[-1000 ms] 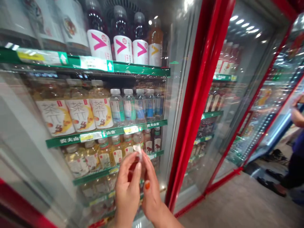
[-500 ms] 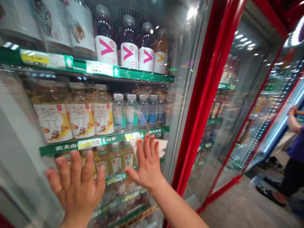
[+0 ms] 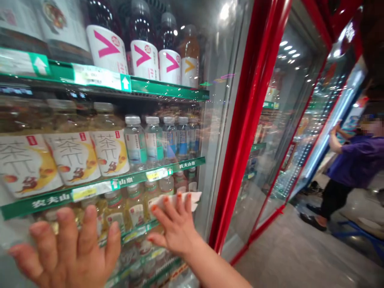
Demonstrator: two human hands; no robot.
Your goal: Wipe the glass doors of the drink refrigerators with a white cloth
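My right hand (image 3: 177, 230) lies flat with its fingers spread over a white tissue (image 3: 195, 199), pressing it to the glass door (image 3: 214, 132). Much of the tissue is hidden beneath the fingers. At the lower left, my left hand (image 3: 67, 248) is held up, fingers apart and nothing in it; whether it touches the glass I cannot tell. Behind the pane, tea bottles (image 3: 109, 150) with white and yellow labels and small clear bottles (image 3: 135, 140) stand on a green-edged shelf (image 3: 192, 163). Purple drink bottles (image 3: 144, 60) fill the shelf above.
A red door frame (image 3: 243, 120) runs down the right of the pane. Beyond it is another glass-fronted cooler (image 3: 288, 108). A person in a purple top (image 3: 357, 164) stands farther right on the grey floor (image 3: 270, 252), beside a blue metal frame (image 3: 360, 232).
The view has turned right and come nearer the shelves. My right hand and the tissue have slid down the glass, below the shelf edge. My left hand sits lower and farther left in view.
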